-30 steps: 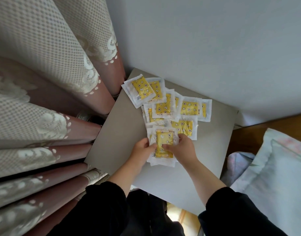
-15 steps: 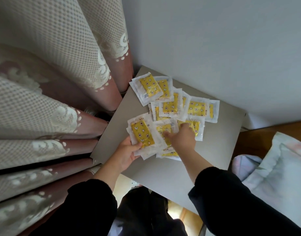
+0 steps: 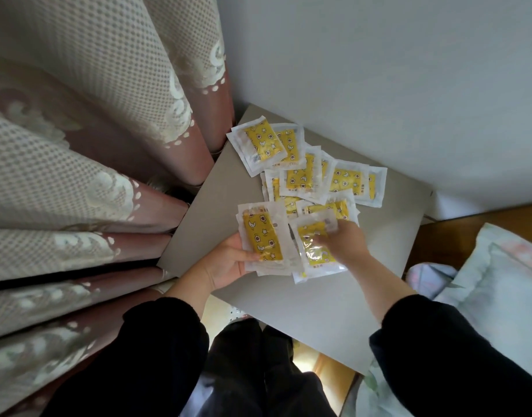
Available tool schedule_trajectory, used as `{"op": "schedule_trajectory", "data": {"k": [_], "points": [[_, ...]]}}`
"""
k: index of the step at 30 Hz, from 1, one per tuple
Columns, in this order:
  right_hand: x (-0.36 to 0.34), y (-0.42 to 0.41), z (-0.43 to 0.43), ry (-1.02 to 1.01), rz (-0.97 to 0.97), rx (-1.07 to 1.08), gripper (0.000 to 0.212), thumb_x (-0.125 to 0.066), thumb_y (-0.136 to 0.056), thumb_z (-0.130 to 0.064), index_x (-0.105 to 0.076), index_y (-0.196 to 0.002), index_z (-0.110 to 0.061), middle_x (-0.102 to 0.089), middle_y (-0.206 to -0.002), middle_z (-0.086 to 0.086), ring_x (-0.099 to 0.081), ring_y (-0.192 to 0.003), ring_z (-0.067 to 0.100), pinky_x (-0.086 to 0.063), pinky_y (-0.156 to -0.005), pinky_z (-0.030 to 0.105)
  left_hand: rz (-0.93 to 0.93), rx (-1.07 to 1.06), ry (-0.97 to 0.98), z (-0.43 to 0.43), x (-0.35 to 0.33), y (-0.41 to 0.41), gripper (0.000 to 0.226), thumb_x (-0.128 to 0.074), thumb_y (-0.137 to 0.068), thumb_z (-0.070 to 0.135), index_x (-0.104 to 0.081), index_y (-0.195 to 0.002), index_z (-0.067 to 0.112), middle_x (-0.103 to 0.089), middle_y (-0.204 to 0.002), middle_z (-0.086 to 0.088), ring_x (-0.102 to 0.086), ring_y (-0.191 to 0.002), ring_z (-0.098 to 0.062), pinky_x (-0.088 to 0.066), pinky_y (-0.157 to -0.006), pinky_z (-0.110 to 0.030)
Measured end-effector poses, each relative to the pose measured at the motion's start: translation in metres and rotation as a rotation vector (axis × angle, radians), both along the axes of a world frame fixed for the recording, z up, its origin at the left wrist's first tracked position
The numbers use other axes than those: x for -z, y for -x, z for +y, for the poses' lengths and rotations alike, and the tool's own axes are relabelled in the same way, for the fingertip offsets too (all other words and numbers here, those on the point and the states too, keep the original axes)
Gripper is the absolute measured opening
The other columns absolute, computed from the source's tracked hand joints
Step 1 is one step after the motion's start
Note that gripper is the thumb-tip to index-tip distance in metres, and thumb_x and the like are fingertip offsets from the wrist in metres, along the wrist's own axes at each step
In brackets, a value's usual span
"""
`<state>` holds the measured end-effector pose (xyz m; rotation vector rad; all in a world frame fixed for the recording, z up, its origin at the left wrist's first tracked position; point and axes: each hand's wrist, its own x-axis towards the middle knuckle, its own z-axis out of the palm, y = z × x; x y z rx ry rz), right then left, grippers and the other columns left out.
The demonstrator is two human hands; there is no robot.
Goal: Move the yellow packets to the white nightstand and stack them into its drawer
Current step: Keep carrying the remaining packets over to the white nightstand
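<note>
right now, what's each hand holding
Left hand: holds a stack of yellow plastic-wrapped packets.
Right hand: grips a single yellow plastic-wrapped packet.

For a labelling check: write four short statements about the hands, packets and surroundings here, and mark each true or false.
1. The left hand holds a stack of yellow packets. True.
2. The right hand rests idle on the pillow. False: it grips a single yellow packet above the nightstand top.
3. Loose packets lie overlapping on the nightstand top, towards the wall. True.
4. The curtain hangs on the person's right of the nightstand. False: it hangs on the left; the pillow is on the right.
</note>
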<state>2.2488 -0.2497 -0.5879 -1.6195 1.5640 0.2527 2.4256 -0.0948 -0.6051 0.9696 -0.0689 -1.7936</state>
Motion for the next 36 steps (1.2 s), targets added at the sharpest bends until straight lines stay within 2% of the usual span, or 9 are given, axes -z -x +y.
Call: {"op": "schedule_trajectory", "data": {"k": [4,8,12,16,20,24,27,31,36], "points": [[-0.026,0.022,-0.027,-0.059,-0.131,-0.029,0.024,-0.075,-0.081,-0.022,-0.063,-0.097,-0.009,-0.061,-0.077,0.001,-0.059,-0.072,0.019,-0.044,-0.059,0.025,0.023,0.023,-0.020,0.002,0.002,0.006,0.082,-0.096,-0.041,0.011,-0.058,-0.113,0.009,-0.072,-0.104,-0.013,-0.069,-0.096,-0.028,-0.057,-0.079,-0.038],[-0.028,0.023,-0.021,0.006,0.163,-0.743,0.028,-0.069,-0.084,-0.024,-0.064,-0.110,-0.015,-0.063,-0.098,0.001,-0.059,-0.095,0.021,-0.047,-0.075,0.030,0.022,0.021,-0.095,0.002,0.004,0.012,0.076,-0.095,-0.044,0.015,-0.061,-0.112,0.010,-0.072,-0.104,-0.012,-0.070,-0.095,-0.028,-0.058,-0.076,-0.040],[-0.001,0.012,-0.003,0.192,0.224,-1.123,0.036,-0.063,-0.088,-0.023,-0.059,-0.123,-0.015,-0.055,-0.121,0.003,-0.049,-0.118,0.024,-0.046,-0.091,0.036,0.012,-0.014,-0.169,0.006,0.002,0.016,0.044,-0.072,-0.070,0.010,-0.058,-0.112,0.008,-0.074,-0.098,-0.010,-0.072,-0.090,-0.024,-0.059,-0.076,-0.039],[0.010,0.017,0.007,0.260,0.254,-1.192,0.062,-0.068,-0.081,-0.020,-0.041,-0.136,-0.015,-0.037,-0.138,0.004,-0.035,-0.127,0.025,-0.041,-0.100,0.037,-0.013,-0.058,-0.242,0.009,0.007,0.018,0.027,-0.052,-0.084,0.008,-0.059,-0.110,0.010,-0.074,-0.097,-0.009,-0.072,-0.087,-0.023,-0.057,-0.080,-0.041],[0.014,0.023,0.013,0.336,0.274,-1.232,0.066,-0.063,-0.083,-0.013,-0.033,-0.141,-0.015,-0.032,-0.142,0.005,-0.030,-0.131,0.026,-0.036,-0.104,0.037,-0.075,-0.093,-0.312,0.012,0.015,0.023,0.022,-0.046,-0.095,0.003,-0.059,-0.110,0.011,-0.074,-0.093,-0.008,-0.072,-0.082,-0.022,-0.059,-0.075,-0.039],[0.016,0.022,0.015,0.409,0.272,-1.249,0.062,-0.064,-0.085,-0.017,-0.037,-0.139,-0.013,-0.040,-0.137,0.004,-0.035,-0.128,0.024,-0.030,-0.106,0.034,-0.107,-0.116,-0.378,0.015,0.020,0.031,0.027,-0.048,-0.095,0.003,-0.056,-0.120,0.010,-0.072,-0.098,-0.010,-0.072,-0.080,-0.022,-0.058,-0.071,-0.037],[0.017,0.020,0.017,0.428,0.276,-1.288,0.054,-0.063,-0.086,-0.017,-0.041,-0.135,-0.010,-0.045,-0.131,0.004,-0.039,-0.123,0.024,-0.031,-0.102,0.032,-0.120,-0.109,-0.396,0.015,0.019,0.034,0.023,-0.048,-0.096,0.002,-0.058,-0.114,0.012,-0.074,-0.091,-0.007,-0.072,-0.078,-0.020,-0.058,-0.069,-0.036],[0.020,0.020,0.021,0.412,0.238,-1.328,0.055,-0.061,-0.087,-0.018,-0.039,-0.137,-0.015,-0.039,-0.135,0.006,-0.037,-0.124,0.026,-0.034,-0.102,0.035,-0.163,-0.104,-0.404,0.013,0.016,0.033,0.020,-0.048,-0.096,0.002,-0.059,-0.109,0.013,-0.074,-0.087,-0.005,-0.072,-0.075,-0.018,-0.058,-0.068,-0.034],[0.020,0.015,0.037,0.417,0.134,-1.366,0.053,-0.074,-0.078,-0.033,-0.054,-0.123,-0.015,-0.046,-0.129,0.007,-0.045,-0.118,0.027,-0.037,-0.098,0.036,-0.175,-0.143,-0.423,0.014,0.014,0.030,0.019,-0.049,-0.096,0.003,-0.059,-0.109,0.014,-0.074,-0.085,-0.003,-0.072,-0.072,-0.017,-0.059,-0.062,-0.031]]}}
